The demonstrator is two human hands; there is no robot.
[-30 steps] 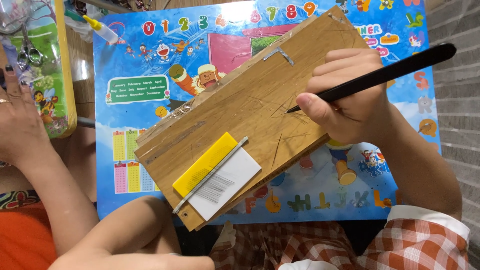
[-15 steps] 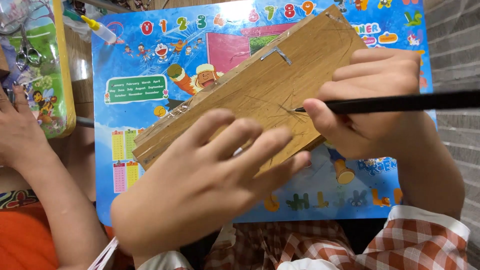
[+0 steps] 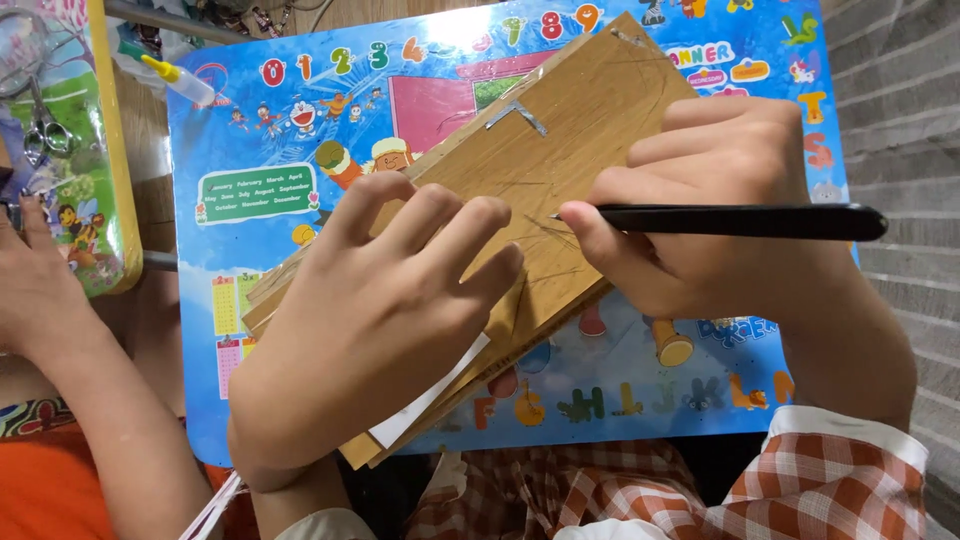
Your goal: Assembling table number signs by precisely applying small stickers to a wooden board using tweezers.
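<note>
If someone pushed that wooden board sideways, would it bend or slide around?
The wooden board looks flat and rigid, so it probably would not bend. It lies on a glossy printed table, so it might slide, though the left hand pressing flat on it likely steadies it.

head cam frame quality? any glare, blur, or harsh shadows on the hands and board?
Head view: sharp overall, no motion blur on the left hand or right hand; soft, even light; white glare along the top of the glossy blue mat; only faint shadow under the fingers on the wooden board; black pen crisp; mild wide-angle bend at the edges.
</note>
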